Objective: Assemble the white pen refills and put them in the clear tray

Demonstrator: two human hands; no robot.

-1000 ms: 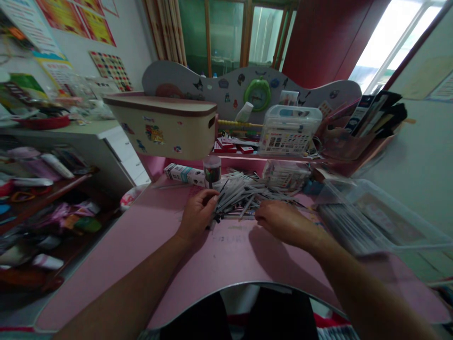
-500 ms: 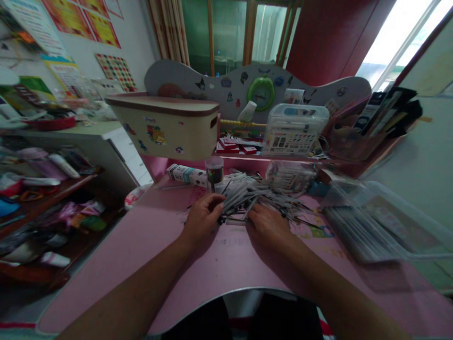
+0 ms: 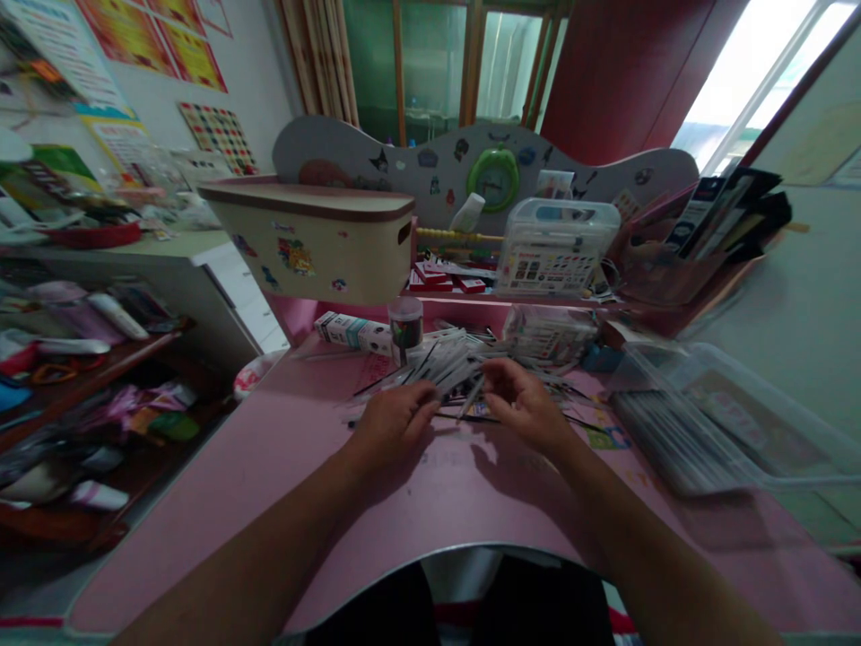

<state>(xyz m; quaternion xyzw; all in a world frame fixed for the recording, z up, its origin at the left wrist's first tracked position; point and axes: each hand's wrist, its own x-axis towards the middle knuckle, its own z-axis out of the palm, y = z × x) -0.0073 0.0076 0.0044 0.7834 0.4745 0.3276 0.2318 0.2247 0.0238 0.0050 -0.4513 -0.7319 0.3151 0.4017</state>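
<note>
On the pink surface [image 3: 269, 467], a long carton [image 3: 353, 332] and a small round jar [image 3: 405, 327] sit at the far left of our work. Our left hand [image 3: 394, 422] curls around a fanned bundle [image 3: 437, 377] of slim grey sticks, thumb pressed on top. Just beyond, the heap [image 3: 457, 352] of the same sticks sprawls loose and unsorted. Our right hand [image 3: 521, 404] pinches a single stick [image 3: 471, 397] beside the bundle. Farther right, a clear tray [image 3: 746, 417] holds sticks laid in neat rows, so we judge a good share done and the heap left.
</note>
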